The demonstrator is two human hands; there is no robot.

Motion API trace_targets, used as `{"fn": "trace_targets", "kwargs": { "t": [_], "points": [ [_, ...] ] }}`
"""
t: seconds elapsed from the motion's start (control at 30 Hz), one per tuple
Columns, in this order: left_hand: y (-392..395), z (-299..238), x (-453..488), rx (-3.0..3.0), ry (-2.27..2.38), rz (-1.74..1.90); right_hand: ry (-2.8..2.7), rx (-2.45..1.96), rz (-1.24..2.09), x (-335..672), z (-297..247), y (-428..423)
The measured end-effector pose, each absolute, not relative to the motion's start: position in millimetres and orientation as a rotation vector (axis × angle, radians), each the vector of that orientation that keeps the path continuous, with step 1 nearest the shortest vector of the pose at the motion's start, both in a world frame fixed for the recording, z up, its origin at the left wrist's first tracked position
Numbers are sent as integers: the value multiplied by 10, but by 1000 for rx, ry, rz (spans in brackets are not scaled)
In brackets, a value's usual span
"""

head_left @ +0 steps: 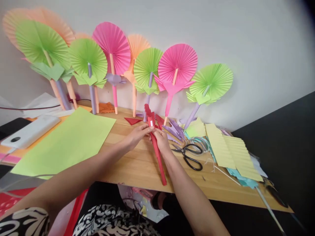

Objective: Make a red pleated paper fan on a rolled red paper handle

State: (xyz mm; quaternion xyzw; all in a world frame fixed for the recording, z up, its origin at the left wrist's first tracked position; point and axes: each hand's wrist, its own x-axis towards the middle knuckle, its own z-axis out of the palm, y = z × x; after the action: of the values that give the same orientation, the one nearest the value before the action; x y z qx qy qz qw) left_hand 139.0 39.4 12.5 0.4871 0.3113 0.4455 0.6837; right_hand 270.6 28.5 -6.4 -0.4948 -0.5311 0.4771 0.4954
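A red rolled-paper stick with folded red paper at its upper end slants over the middle of the table. My right hand is wrapped around the stick just below the folded part. With its fingers pinched, my left hand grips the same spot from the left, close to a small white patch on the red paper. The left fingertips partly cover the join. Just beyond my hands lie a red paper triangle and purple pleated paper.
Several paper fans lean on the wall. Green sheets and a white power bank lie left. Right are black-handled scissors, clear tape, pleated yellow paper and a dark-handled tool by the edge.
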Motion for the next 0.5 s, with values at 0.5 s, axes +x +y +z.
{"fn": "trace_targets", "kwargs": {
  "t": [0.5],
  "points": [
    [954,-67,1129,943,368,798,-1175,-1039,1577,2668,-40,171]
  ]
}}
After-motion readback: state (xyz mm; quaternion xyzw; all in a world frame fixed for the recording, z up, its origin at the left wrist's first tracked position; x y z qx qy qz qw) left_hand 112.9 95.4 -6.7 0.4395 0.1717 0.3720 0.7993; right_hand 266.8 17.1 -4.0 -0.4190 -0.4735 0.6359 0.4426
